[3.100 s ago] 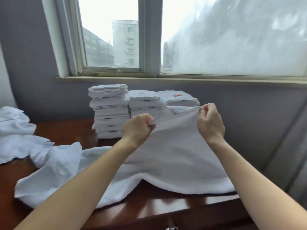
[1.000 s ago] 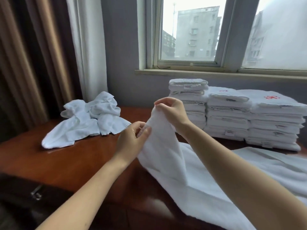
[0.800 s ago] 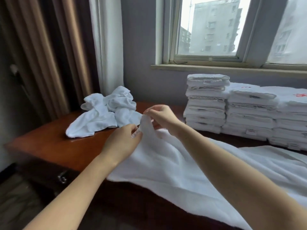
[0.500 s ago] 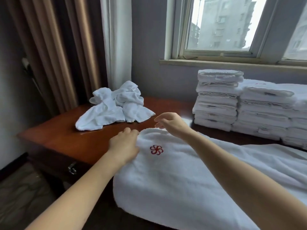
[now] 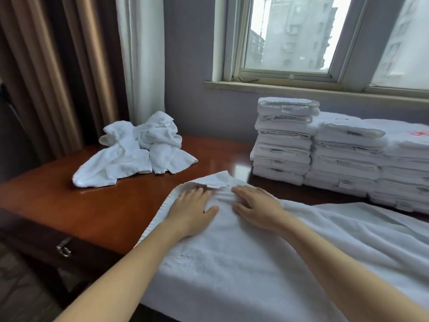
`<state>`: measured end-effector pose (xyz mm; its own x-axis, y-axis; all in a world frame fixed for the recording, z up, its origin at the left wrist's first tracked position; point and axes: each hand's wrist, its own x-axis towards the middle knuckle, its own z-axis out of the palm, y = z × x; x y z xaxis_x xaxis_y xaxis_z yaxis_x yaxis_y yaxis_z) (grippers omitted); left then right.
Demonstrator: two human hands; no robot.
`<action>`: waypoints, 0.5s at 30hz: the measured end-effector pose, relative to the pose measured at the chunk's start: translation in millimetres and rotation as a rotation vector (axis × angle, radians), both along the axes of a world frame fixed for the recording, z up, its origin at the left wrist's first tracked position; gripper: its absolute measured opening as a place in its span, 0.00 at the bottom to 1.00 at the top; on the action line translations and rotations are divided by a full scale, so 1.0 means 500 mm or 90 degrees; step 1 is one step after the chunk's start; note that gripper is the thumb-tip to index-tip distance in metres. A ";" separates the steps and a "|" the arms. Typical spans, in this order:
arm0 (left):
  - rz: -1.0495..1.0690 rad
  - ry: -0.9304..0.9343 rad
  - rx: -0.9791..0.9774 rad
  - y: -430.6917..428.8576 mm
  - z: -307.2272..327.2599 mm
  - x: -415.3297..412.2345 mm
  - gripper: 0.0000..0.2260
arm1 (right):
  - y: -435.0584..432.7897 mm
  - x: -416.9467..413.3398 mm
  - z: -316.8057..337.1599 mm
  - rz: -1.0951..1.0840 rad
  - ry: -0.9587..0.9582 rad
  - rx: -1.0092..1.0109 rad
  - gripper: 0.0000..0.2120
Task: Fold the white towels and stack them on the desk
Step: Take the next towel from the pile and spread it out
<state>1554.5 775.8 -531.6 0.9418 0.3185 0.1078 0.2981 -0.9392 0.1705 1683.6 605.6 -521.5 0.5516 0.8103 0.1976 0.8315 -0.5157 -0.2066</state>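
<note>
A large white towel (image 5: 267, 259) lies spread across the front of the dark wooden desk (image 5: 76, 210), its near edge hanging over the front. My left hand (image 5: 192, 210) and my right hand (image 5: 257, 206) lie flat on its far left end, fingers straight, side by side, pressing the cloth down. A small label shows at the towel's far corner between them. Stacks of folded white towels (image 5: 325, 149) stand at the back right under the window. A crumpled heap of unfolded white towels (image 5: 134, 149) sits at the back left.
The desk has a drawer with a metal handle (image 5: 63, 248) at its front left. Brown and white curtains (image 5: 81, 61) hang at the left. A window sill (image 5: 301, 89) runs above the stacks. Bare desk top lies between the heap and the spread towel.
Both hands let go of the pinched towel corner, laid the end down on the desk and now press flat on it. The red emblem seen a moment ago is covered.
</note>
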 end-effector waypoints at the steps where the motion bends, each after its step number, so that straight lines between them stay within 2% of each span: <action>1: 0.009 0.005 0.015 0.008 -0.001 0.007 0.28 | -0.002 0.006 -0.002 0.001 -0.001 0.032 0.25; 5: 0.059 -0.007 0.023 0.038 0.000 0.022 0.36 | -0.001 0.015 0.008 0.020 0.024 0.091 0.28; 7: 0.096 0.001 -0.023 0.053 0.002 0.023 0.46 | -0.005 0.016 0.012 0.039 -0.023 0.108 0.29; 9: 0.152 0.012 -0.034 0.067 0.004 0.024 0.51 | -0.020 0.018 0.013 0.032 -0.085 0.140 0.28; 13: 0.233 0.003 0.047 0.069 0.002 0.027 0.43 | -0.056 0.013 0.012 -0.016 -0.110 0.165 0.19; 15: 0.170 -0.136 0.083 0.058 -0.005 0.027 0.33 | -0.065 0.010 0.014 -0.024 -0.133 0.172 0.13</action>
<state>1568.2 804.7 -534.3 0.7792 0.5201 0.3497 0.5058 -0.8513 0.1392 1688.8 573.1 -514.7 0.5057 0.6932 0.5136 0.8514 -0.4971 -0.1673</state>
